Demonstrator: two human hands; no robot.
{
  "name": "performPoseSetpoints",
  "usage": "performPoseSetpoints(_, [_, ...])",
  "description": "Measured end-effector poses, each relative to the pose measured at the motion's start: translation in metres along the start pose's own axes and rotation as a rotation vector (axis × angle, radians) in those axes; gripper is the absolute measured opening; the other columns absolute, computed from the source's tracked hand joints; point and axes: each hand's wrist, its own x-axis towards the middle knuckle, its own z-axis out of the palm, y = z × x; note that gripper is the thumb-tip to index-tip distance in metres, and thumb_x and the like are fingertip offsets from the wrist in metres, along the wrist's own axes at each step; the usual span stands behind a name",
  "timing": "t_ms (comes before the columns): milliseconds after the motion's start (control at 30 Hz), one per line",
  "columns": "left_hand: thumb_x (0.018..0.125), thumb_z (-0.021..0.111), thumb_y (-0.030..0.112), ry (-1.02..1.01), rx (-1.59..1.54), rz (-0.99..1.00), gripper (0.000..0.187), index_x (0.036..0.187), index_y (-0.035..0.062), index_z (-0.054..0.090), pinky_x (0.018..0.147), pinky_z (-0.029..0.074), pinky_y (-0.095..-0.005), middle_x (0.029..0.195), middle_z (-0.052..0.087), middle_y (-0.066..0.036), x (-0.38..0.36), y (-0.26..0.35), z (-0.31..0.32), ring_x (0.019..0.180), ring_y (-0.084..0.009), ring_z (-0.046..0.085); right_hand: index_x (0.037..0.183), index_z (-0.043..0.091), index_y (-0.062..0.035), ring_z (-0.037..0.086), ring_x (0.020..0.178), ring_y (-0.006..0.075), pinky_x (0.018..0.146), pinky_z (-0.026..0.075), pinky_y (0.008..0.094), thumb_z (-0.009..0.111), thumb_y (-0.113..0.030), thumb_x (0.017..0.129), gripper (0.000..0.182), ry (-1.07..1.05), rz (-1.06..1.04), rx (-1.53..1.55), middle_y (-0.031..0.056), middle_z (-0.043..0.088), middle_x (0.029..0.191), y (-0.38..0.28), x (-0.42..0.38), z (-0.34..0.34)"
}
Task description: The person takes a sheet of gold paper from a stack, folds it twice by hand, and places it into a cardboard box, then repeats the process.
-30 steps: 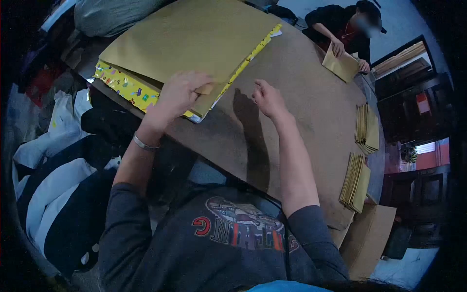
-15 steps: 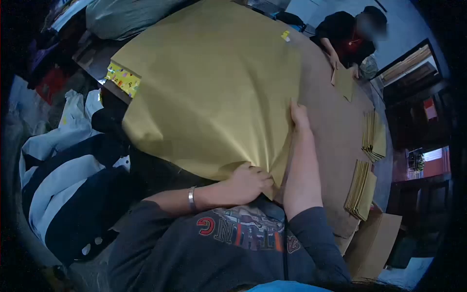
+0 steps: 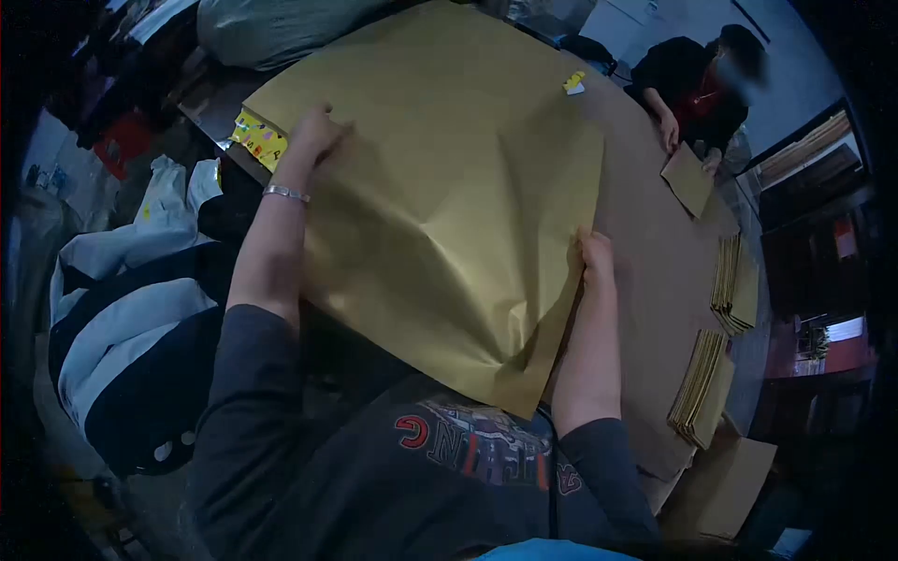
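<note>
A large sheet of gold-brown paper (image 3: pixel 402 168) covers much of the table, creased and raised toward its near right corner. At the sheet's right edge my right hand (image 3: pixel 595 252) pinches the paper, with the thumb along the edge. My left hand (image 3: pixel 320 136), below a silver bracelet's wrist, lies over the left part of the sheet; its fingers are spread, the index pointing forward, and nothing shows in it. Under the sheet's left edge a yellow patterned package (image 3: pixel 259 138) sticks out. A small yellow item (image 3: pixel 573 82) rests near the far right edge.
Two stacks of folded brown paper, one nearer (image 3: pixel 700 388) and one farther (image 3: pixel 733 283), stand at the table's right (image 3: pixel 645 327). Beyond them a person (image 3: pixel 697 89) handles a folded piece (image 3: pixel 689 178). An open cardboard box (image 3: pixel 725 486) is at lower right; striped fabric (image 3: pixel 140 318) lies left.
My left hand has left the near corner and moved forward and left over the sheet. My right hand is slightly nearer me on the edge. The other person's folded piece has turned.
</note>
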Motion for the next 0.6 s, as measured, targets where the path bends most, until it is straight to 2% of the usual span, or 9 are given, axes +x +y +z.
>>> performPoseSetpoints(67, [0.079, 0.071, 0.040, -0.049, 0.036, -0.058, 0.055, 0.119, 0.0044, 0.063, 0.092, 0.048, -0.0419, 0.115, 0.064, -0.019, 0.011, 0.004, -0.002, 0.107, -0.0323, 0.061, 0.075, 0.059, -0.0048, 0.049, 0.061, 0.0139, 0.055, 0.040, 0.0327, 0.065, -0.026, 0.086, 0.025, 0.043, 0.040, -0.051, 0.0021, 0.054, 0.069, -0.003, -0.001, 0.001])
performPoseSetpoints(133, [0.078, 0.070, 0.043, -0.294, -0.166, -0.224, 0.057, 0.117, 0.0005, 0.064, 0.092, 0.048, -0.0414, 0.115, 0.065, -0.021, 0.008, 0.025, -0.016, 0.109, -0.0339, 0.061, 0.075, 0.058, -0.0046, 0.049, 0.062, 0.0142, 0.056, 0.040, 0.0330, 0.063, -0.027, 0.087, 0.025, 0.028, 0.036, -0.082, 0.0025, 0.054, 0.069, 0.010, 0.013, -0.001])
performPoseSetpoints(267, [0.084, 0.064, 0.041, -0.297, -0.157, -0.088, 0.053, 0.114, -0.0027, 0.063, 0.090, 0.048, -0.0399, 0.112, 0.066, -0.019, 0.040, 0.007, 0.013, 0.103, -0.0291, 0.063, 0.078, 0.059, -0.0004, 0.051, 0.069, 0.0160, 0.062, 0.042, 0.0342, 0.059, -0.028, 0.091, 0.031, 0.030, -0.008, -0.081, 0.0050, 0.056, 0.073, 0.001, -0.001, -0.003])
performPoseSetpoints(333, [0.087, 0.060, 0.039, -0.353, 0.027, -0.036, 0.048, 0.109, -0.0033, 0.065, 0.083, 0.049, -0.0411, 0.109, 0.066, -0.019, 0.049, 0.007, 0.021, 0.096, -0.0289, 0.063, 0.082, 0.060, 0.0033, 0.053, 0.071, 0.0175, 0.065, 0.044, 0.0354, 0.058, -0.032, 0.092, 0.036, 0.119, -0.065, -0.074, 0.0057, 0.058, 0.075, 0.007, 0.000, -0.003])
performPoseSetpoints(367, [0.089, 0.060, 0.039, -0.284, -0.176, -0.022, 0.046, 0.108, -0.0024, 0.066, 0.079, 0.049, -0.0411, 0.105, 0.067, -0.017, 0.066, -0.021, 0.045, 0.092, -0.0275, 0.063, 0.085, 0.062, 0.0043, 0.053, 0.073, 0.0175, 0.067, 0.044, 0.0357, 0.057, -0.033, 0.092, 0.038, 0.148, -0.084, -0.084, 0.0057, 0.059, 0.077, 0.002, -0.007, -0.004])
performPoseSetpoints(400, [0.089, 0.060, 0.039, -0.291, -0.176, -0.006, 0.046, 0.108, -0.0024, 0.066, 0.079, 0.049, -0.0411, 0.105, 0.067, -0.017, 0.062, -0.016, 0.040, 0.092, -0.0275, 0.063, 0.088, 0.063, 0.0053, 0.054, 0.075, 0.0175, 0.068, 0.045, 0.0360, 0.057, -0.034, 0.093, 0.040, 0.177, -0.102, -0.094, 0.0057, 0.060, 0.078, -0.001, -0.010, -0.008])
performPoseSetpoints(467, [0.084, 0.065, 0.040, -0.184, -0.449, -0.073, 0.044, 0.104, 0.0003, 0.070, 0.082, 0.049, -0.0390, 0.101, 0.069, -0.016, 0.043, -0.006, 0.019, 0.092, -0.0272, 0.063, 0.081, 0.060, 0.0095, 0.053, 0.070, 0.0189, 0.066, 0.043, 0.0381, 0.057, -0.041, 0.093, 0.052, 0.277, -0.219, -0.076, 0.0107, 0.061, 0.072, 0.005, -0.001, -0.019])
performPoseSetpoints(533, [0.086, 0.067, 0.041, -0.165, -0.452, -0.085, 0.046, 0.111, 0.0018, 0.068, 0.077, 0.049, -0.0362, 0.097, 0.069, -0.012, 0.047, -0.009, 0.011, 0.088, -0.0239, 0.063, 0.084, 0.061, 0.0104, 0.053, 0.072, 0.0202, 0.069, 0.044, 0.0371, 0.056, -0.044, 0.093, 0.055, 0.387, -0.202, -0.254, 0.0131, 0.062, 0.075, -0.017, -0.012, -0.034])
performPoseSetpoints(600, [0.087, 0.067, 0.042, -0.042, -0.769, -0.280, 0.045, 0.109, 0.0027, 0.066, 0.073, 0.048, -0.0298, 0.093, 0.068, -0.007, 0.038, 0.006, -0.010, 0.084, -0.0176, 0.061, 0.086, 0.062, 0.0090, 0.052, 0.071, 0.0188, 0.069, 0.045, 0.0373, 0.055, -0.044, 0.094, 0.054, 0.388, -0.262, -0.032, 0.0146, 0.061, 0.073, -0.039, -0.030, -0.043])
